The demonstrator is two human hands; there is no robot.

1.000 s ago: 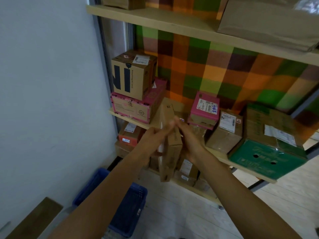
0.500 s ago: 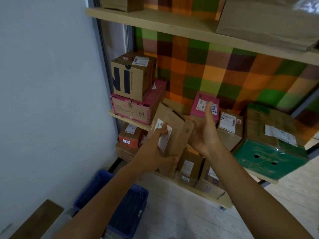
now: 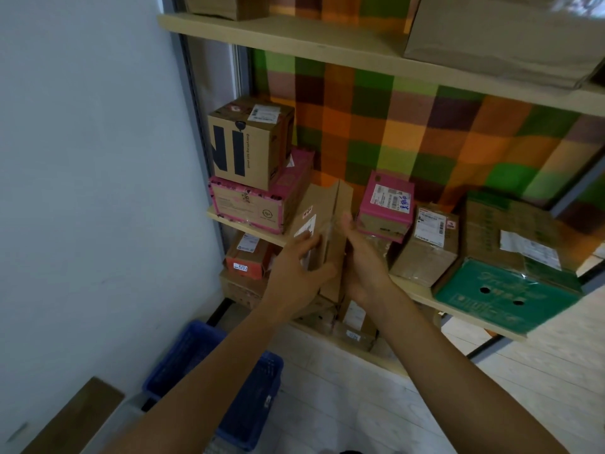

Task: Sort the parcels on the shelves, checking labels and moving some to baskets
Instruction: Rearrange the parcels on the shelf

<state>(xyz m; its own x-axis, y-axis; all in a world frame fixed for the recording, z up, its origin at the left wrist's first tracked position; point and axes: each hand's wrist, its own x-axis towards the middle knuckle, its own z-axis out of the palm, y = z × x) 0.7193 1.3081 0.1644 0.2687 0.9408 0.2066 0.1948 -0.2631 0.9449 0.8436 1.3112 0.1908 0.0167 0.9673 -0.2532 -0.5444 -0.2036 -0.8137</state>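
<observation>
Parcels mostly unsorted: brown parcel (image 3: 324, 224) held upright between left hand (image 3: 294, 273) gripping label face and flat right hand (image 3: 363, 260); blue basket (image 3: 216, 381) at 7 o'clock looks empty.

- A checked cloth (image 3: 409, 126) in green, orange, brown and purple hangs behind the shelving, filling the gap between two boards.
- A plain pale wall (image 3: 91, 175) takes up the left side.
- Pale floorboards (image 3: 343, 404) run across the bottom right.
- A dark wooden plank (image 3: 72, 417) lies at the bottom left corner, against the wall.
</observation>
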